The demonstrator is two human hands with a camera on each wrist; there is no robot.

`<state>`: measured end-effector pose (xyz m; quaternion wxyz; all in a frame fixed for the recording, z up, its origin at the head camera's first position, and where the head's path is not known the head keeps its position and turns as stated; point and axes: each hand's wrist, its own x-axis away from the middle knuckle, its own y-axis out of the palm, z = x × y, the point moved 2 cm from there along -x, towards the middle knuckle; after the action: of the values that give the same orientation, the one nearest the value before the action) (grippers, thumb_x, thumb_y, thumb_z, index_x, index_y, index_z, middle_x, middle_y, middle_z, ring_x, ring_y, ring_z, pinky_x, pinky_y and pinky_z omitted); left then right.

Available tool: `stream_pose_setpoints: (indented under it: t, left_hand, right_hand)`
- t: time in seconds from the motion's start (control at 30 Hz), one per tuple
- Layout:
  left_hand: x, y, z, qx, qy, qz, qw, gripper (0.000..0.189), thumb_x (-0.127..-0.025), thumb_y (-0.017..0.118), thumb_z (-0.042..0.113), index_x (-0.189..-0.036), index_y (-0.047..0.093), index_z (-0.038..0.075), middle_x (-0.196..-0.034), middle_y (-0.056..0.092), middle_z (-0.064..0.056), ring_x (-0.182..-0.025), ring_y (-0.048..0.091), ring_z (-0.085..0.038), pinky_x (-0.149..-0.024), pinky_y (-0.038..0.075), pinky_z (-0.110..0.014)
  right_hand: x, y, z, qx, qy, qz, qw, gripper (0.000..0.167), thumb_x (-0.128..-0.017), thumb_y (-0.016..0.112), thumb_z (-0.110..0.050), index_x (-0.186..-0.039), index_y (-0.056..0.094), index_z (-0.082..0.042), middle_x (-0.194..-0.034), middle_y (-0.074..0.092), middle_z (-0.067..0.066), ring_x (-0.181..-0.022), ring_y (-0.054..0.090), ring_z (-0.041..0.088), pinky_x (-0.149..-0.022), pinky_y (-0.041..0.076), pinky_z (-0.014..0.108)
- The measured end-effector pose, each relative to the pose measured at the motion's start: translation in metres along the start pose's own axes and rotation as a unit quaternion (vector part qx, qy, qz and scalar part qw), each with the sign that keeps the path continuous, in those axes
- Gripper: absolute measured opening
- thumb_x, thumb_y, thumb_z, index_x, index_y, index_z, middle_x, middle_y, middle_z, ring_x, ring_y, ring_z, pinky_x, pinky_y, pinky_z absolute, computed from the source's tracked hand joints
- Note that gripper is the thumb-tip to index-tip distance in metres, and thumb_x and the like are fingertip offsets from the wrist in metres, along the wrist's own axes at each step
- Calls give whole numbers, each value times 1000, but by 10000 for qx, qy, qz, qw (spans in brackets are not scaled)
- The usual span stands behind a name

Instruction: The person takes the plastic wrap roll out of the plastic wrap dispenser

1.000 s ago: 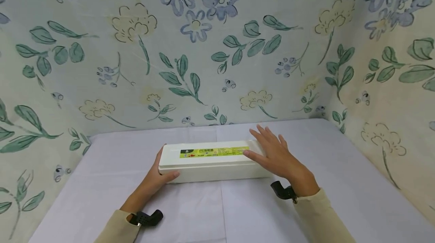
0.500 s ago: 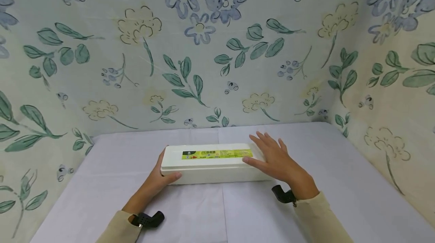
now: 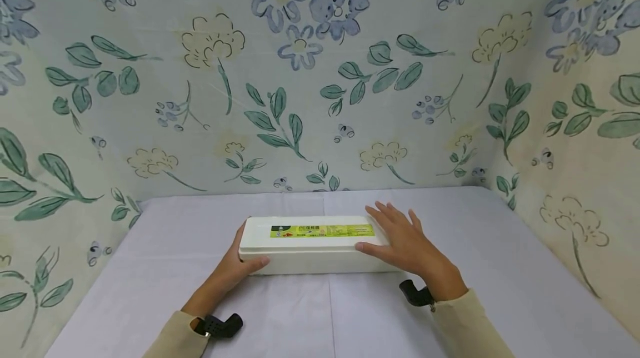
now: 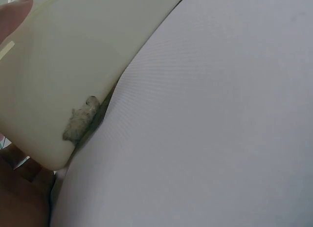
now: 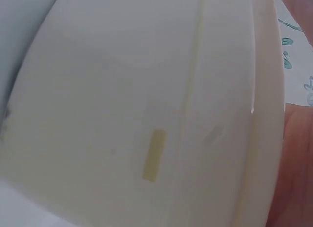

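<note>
A long white cling film box (image 3: 310,260) lies crosswise on the table in the head view, with a yellow-green label (image 3: 322,230) on its lid. My left hand (image 3: 232,263) grips its left end, thumb on the front face and fingers behind the end. My right hand (image 3: 407,244) rests over the lid's right end with fingers spread and fairly straight. The box (image 4: 73,80) shows a grey-brown smudge (image 4: 80,120) near its bottom edge in the left wrist view. In the right wrist view, the box wall (image 5: 98,90) fills most of the frame, with the palm (image 5: 296,163) beside the lid edge.
A white cloth (image 3: 280,313) with fold creases covers the table. Floral fabric (image 3: 320,97) hangs behind the table and along both sides. A black wrist camera mount (image 3: 222,326) sits at the left cuff, another black mount (image 3: 415,293) at the right cuff.
The head view tilts up a little, so everything sits slightly lower and farther right in the frame. Both hands keep their places on the cling film box.
</note>
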<state>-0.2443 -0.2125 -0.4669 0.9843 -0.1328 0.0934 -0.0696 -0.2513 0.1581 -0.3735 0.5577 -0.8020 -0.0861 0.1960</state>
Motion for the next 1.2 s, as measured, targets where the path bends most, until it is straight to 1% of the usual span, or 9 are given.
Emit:
stream_pose_setpoints:
  t: [0.17,0.33,0.4,0.6,0.73,0.87,0.97,1.2]
  left_hand:
    - [2,1,3,23,65,-21,10000,106,-81,75,19,-155,-1,20,-157,20,-13,-134,32,-33,-105,30,-56]
    - [4,1,2,3,-60,25,10000,107,-81,76,21,-155,-1,19,-157,19,-13,-137,30,-34,-108,26,-57]
    - [3,2,1,-1,-119,25,9999,107,-80,77,23,-155,0,19,-157,19,-12,-138,29,-34,-108,25,-57]
    - [1,5,2,4,-169,12,9999,108,-80,77,25,-155,0,21,-157,21,-11,-136,34,-33,-107,30,-55]
    - [1,2,3,-86,-167,126,9997,107,-80,78,24,-155,1,21,-156,23,-12,-134,36,-33,-106,31,-56]
    - [1,0,2,-83,-144,127,9998,107,-80,77,24,-155,2,19,-155,25,-13,-132,38,-33,-105,33,-54]
    - [1,1,0,-62,-129,77,9999,106,-81,77,24,-155,1,20,-155,25,-12,-132,38,-32,-105,33,-53]
    - [1,3,-1,-49,-86,93,9999,105,-81,76,23,-155,2,22,-154,27,-12,-130,40,-33,-104,35,-53]
  right_hand:
    - [1,1,-2,46,-83,60,9999,100,-73,50,-83,-150,37,-21,-155,31,8,-143,23,33,-110,4,65]
    - [2,4,-4,248,-98,22,9996,104,-69,49,-87,-150,36,-23,-155,31,7,-142,24,34,-110,5,66]
    - [2,4,-5,346,-140,29,9993,104,-69,49,-88,-150,37,-24,-155,32,7,-142,24,34,-109,6,66]
    - [0,2,-9,538,-282,87,9981,103,-68,54,-85,-149,39,-23,-152,37,8,-140,29,33,-110,8,65]
    - [-4,4,-11,643,-374,87,9972,102,-68,57,-84,-148,40,-23,-151,39,8,-139,31,33,-110,8,66]
    - [-7,5,-13,742,-472,83,9961,102,-67,57,-85,-148,41,-24,-150,40,8,-138,34,32,-110,10,65]
    - [-8,5,-15,806,-530,69,9953,101,-67,57,-85,-148,41,-25,-149,40,7,-137,35,30,-110,11,64]
    - [-10,9,-19,870,-766,47,9932,100,-68,57,-83,-147,42,-24,-148,43,8,-135,38,29,-109,18,64]
